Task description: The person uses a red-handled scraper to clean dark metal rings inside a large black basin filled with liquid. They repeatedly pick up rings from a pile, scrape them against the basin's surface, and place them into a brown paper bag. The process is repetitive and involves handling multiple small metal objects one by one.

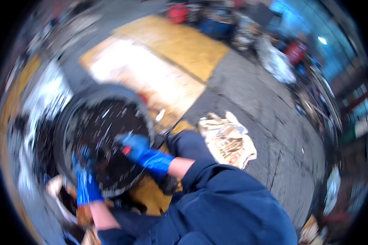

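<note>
A large round black tub (106, 90) stands in front of me to the left, holding dark, wet-looking contents (100, 118) with shiny flecks. Both my hands wear blue rubber gloves. My right hand (135, 146) reaches over the tub's right side, its fingers curled around a small red object (126, 150), perhaps part of a tool; its full shape is blurred. Over the lower left part of the tub is my left hand (84, 169), its fingers smeared by motion against the dark contents. Whether it grips anything I cannot make out.
A crumpled beige printed sack (227, 139) lies on the grey floor to my right. Yellowish boards (176, 45) cover the floor ahead. Red containers (178, 13), a blue container (216, 26) and pale plastic bags (276, 61) line the far side. Dark clutter sits left of the tub.
</note>
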Demonstrator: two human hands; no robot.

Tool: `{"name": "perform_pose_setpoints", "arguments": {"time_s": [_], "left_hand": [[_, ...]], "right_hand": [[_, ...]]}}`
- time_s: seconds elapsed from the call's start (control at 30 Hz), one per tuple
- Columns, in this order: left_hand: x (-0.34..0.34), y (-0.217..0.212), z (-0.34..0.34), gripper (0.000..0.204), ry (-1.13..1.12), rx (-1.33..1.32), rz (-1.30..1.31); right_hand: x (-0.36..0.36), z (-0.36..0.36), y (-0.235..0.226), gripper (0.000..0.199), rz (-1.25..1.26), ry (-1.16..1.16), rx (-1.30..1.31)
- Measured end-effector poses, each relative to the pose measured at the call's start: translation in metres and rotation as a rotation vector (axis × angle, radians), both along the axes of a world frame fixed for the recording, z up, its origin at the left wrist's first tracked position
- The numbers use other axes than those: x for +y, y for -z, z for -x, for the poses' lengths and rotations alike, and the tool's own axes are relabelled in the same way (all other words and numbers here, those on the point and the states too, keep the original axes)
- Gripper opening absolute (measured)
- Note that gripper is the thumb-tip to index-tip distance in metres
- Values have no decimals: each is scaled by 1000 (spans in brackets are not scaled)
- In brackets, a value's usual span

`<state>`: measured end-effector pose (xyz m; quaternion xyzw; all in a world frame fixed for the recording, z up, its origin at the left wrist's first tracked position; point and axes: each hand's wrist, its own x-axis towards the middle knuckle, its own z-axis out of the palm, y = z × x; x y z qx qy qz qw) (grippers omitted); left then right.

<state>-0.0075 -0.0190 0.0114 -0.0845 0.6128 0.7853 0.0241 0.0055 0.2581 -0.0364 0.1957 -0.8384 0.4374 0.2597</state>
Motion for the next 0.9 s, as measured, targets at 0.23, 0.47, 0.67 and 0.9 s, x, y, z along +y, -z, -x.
{"name": "perform_pose_setpoints", "arguments": {"time_s": [0.23, 0.47, 0.67, 0.9], "left_hand": [[28, -43, -43, 32, 77, 303, 242], [27, -7, -21, 23, -59, 375, 888], [26, -29, -19, 15, 154, 220, 1225], [40, 83, 35, 8, -20, 204, -547]], "right_hand": [[12, -7, 12, 29, -41, -151, -183], [8, -4, 36, 25, 181, -347, -304], [23, -10, 32, 25, -195, -235, -332], [42, 21, 78, 28, 226, -353, -745]]}}
